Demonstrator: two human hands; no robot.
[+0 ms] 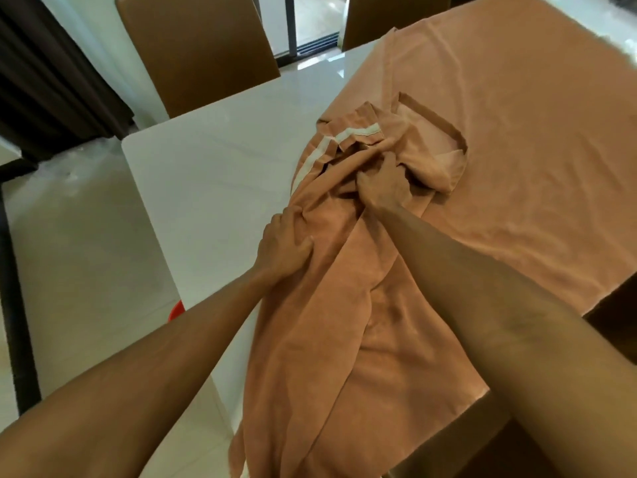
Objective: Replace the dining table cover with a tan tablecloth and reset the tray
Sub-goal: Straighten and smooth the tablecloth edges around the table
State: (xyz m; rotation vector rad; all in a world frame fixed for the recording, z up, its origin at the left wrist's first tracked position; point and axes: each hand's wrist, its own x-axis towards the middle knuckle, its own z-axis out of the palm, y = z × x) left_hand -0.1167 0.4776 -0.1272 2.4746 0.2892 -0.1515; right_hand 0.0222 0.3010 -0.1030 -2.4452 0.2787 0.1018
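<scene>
Across the middle of the bench [213, 174], I am gathering bunched folds of the cloth [499, 150]. My left hand [284, 248] is pressing down and pinching a fold at its 9 o'clock edge; my right hand [382, 184] is closing around a crumpled wad near the white-striped hem [331, 146]. From 12 to 3 o'clock the cloth is lying mostly flat, while a long bunched tail is trailing toward 6 o'clock and hanging over the near edge. I judge I am at the spreading step: next I need to lift the wad and draw it toward 9 o'clock, over the bare white top. That side is giving me open room, with only chairs [200, 50] standing beyond the far edge at 11 and 1 o'clock. I am seeing no tray anywhere.
</scene>
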